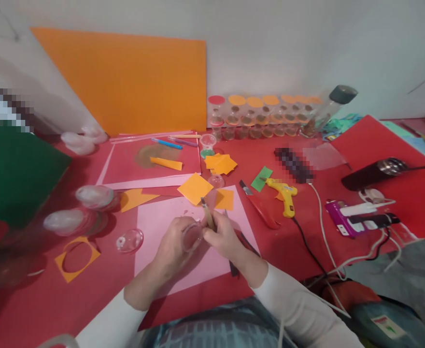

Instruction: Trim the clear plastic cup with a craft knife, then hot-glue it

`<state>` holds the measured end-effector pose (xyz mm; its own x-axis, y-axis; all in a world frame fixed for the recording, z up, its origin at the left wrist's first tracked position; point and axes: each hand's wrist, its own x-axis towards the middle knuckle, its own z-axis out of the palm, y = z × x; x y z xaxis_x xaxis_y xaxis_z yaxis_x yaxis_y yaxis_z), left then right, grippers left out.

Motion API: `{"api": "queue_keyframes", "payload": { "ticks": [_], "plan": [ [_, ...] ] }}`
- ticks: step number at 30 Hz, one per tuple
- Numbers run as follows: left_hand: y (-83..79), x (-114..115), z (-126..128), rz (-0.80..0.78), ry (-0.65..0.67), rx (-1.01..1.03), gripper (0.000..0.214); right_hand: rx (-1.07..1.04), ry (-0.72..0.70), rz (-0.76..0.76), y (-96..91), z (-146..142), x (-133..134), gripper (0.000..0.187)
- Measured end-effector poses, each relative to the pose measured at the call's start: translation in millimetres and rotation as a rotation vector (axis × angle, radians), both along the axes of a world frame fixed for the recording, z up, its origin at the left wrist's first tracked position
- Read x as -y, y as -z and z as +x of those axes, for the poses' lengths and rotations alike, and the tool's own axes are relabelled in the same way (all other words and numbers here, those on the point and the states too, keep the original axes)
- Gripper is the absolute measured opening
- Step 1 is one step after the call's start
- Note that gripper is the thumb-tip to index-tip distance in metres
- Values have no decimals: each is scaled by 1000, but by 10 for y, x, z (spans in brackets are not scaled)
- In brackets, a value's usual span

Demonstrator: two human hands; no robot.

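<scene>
Head view: where is the clear cup [191,238]?

It's in the left hand [173,241], with fingers curled around it, above the pink paper [149,224]. I can't tell how far it tips.

And the right hand [225,237]?

It pinches a small tan tool [208,218], just right of the cup. The tool's long way points away from the person, leaning a bit left.

Which hand is nearer the cup?

The left.

What's farther out?

An orange square [195,187] past the tip, then a yellow glue gun [285,193] off right.
</scene>
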<state>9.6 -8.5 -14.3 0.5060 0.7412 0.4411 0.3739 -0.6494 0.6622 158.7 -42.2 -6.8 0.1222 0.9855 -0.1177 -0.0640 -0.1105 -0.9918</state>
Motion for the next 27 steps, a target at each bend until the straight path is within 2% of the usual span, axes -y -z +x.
{"api": "queue_keyframes", "payload": {
  "ticks": [7,13,16,20,23,27],
  "plan": [
    [-4,-6,-37,-21,32,0,8,55,-45,19,-41,14,30,7],
    [-22,-5,-17,91,34,75,14,108,-92,40,4,23,42,18],
    [-58,-8,20,69,84,60,4,128,-76,85,47,26,58,23],
    [-95,-4,65,64,38,25,3,157,-39,141,72,20,70,21],
    [-98,10,88,20,49,-36,6,176,-7,135,72,11,67,13],
    [-78,24,102,51,35,-55,8,172,39,139,64,2,60,13]
  ]
}}
